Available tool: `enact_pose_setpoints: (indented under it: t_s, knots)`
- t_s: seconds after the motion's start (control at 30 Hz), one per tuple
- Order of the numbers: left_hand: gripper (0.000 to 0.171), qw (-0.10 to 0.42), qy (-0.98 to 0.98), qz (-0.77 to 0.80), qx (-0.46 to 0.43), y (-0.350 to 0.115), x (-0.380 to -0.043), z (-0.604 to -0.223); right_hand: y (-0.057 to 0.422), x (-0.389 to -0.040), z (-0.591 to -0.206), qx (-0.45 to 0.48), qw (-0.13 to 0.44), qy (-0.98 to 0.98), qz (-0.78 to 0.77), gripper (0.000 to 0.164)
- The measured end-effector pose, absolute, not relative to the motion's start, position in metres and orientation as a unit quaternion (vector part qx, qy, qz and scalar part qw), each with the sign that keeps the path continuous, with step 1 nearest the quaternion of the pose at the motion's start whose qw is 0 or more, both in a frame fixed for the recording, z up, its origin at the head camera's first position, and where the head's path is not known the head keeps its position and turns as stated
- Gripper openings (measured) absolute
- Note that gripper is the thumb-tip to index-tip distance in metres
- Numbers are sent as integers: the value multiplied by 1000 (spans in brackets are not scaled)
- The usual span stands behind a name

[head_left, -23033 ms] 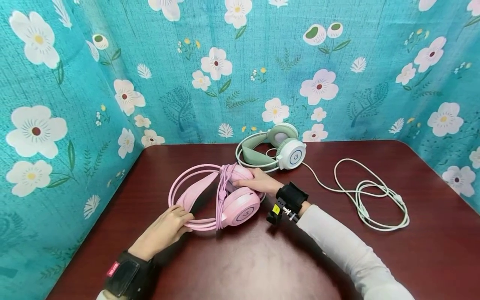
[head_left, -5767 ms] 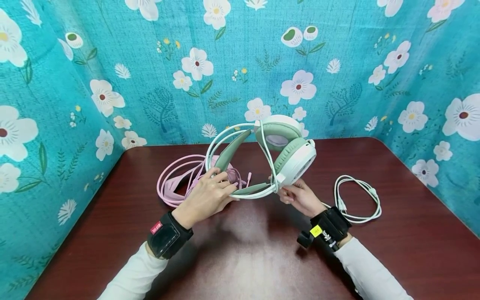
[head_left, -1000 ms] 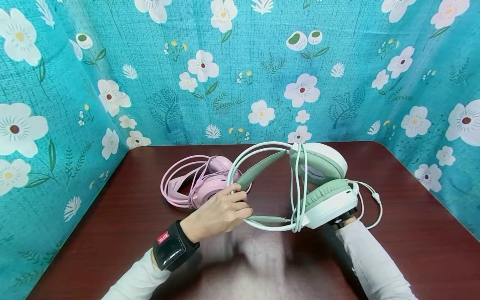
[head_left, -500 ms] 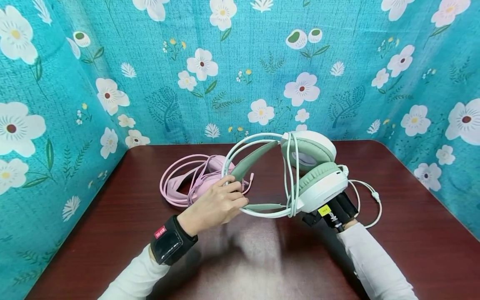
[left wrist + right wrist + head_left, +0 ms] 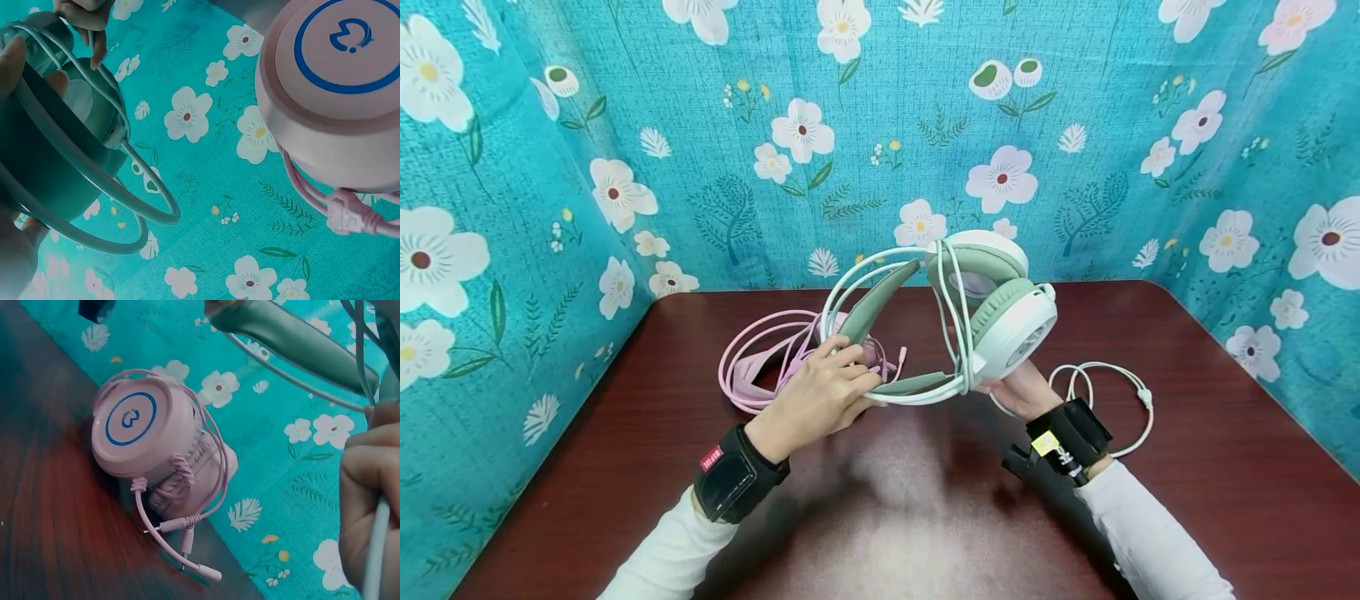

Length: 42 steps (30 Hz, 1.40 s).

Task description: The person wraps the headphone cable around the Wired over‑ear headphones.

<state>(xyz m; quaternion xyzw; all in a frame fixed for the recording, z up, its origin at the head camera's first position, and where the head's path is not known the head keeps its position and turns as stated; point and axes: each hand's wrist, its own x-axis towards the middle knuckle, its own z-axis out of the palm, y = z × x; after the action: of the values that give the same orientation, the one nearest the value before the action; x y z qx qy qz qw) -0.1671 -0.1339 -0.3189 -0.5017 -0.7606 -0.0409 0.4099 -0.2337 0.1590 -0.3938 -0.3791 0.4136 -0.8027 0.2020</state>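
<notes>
A white and green headset hangs above the table, tilted, with its earcups to the right. Its white cable runs in several loops around the headband ends beside the earcups. My left hand grips the top of the headband, with fingers curled over the hoops and green strap. Below the near earcup is my right hand, partly hidden by it. In the right wrist view its curled fingers hold the cable. Behind my left hand lies a pink headset, wrapped in its own cable.
The cable's unwound length lies in a loose curve on the dark red table to the right. A blue floral curtain stands behind the table and along its sides. The pink headset's microphone sticks out near its plugs.
Earlier both hands held the pink headset; now they hold the green one, its cable wound round it. Over the last second it moved up and left, and my right hand reappeared from behind the earcup.
</notes>
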Motion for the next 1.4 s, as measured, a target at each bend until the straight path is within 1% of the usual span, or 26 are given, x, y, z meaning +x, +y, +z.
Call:
enact_pose_setpoints:
  t_s: [0.07, 0.13, 0.27, 0.53, 0.6, 0.7, 0.83, 0.93, 1.07, 1.2, 1.3, 1.4]
  knots:
    - [32, 404, -767, -45, -497, -135, -167, -318, 154, -226, -382, -405, 227, 391, -794, 38]
    - [30, 398, -772, -47, -493, -135, -167, -318, 151, -221, -377, -405, 243, 383, -794, 41]
    - [28, 393, -780, -47, -485, -136, -167, -318, 149, -216, -377, -394, 258, 387, -793, 39]
    - [29, 377, -793, -25, -477, -135, -171, -315, 149, -207, -380, -353, 247, 429, -794, 34]
    - [28, 377, -793, -13, -478, -134, -173, -315, 148, -203, -378, -338, 250, 439, -794, 35]
    - [28, 388, -792, 11, -472, -134, -175, -316, 147, -196, -373, -322, 249, 477, -779, 29]
    - [26, 397, -790, 36, -467, -136, -176, -317, 144, -186, -363, -301, 221, 588, -718, 19]
    - [24, 395, -788, 39, -470, -137, -176, -318, 142, -181, -353, -276, 206, 662, -665, 22]
    - [24, 400, -786, 41, -470, -137, -176, -318, 140, -177, -343, -269, 182, 733, -598, 29]
    - [24, 404, -783, 41, -470, -138, -176, -317, 140, -172, -331, -294, 151, 797, -505, 30]
    - [24, 400, -784, 42, -473, -138, -176, -318, 140, -168, -324, -322, 112, 838, -426, 25]
    - [25, 396, -785, 46, -474, -137, -176, -318, 140, -163, -315, -349, 56, 870, -345, 19]
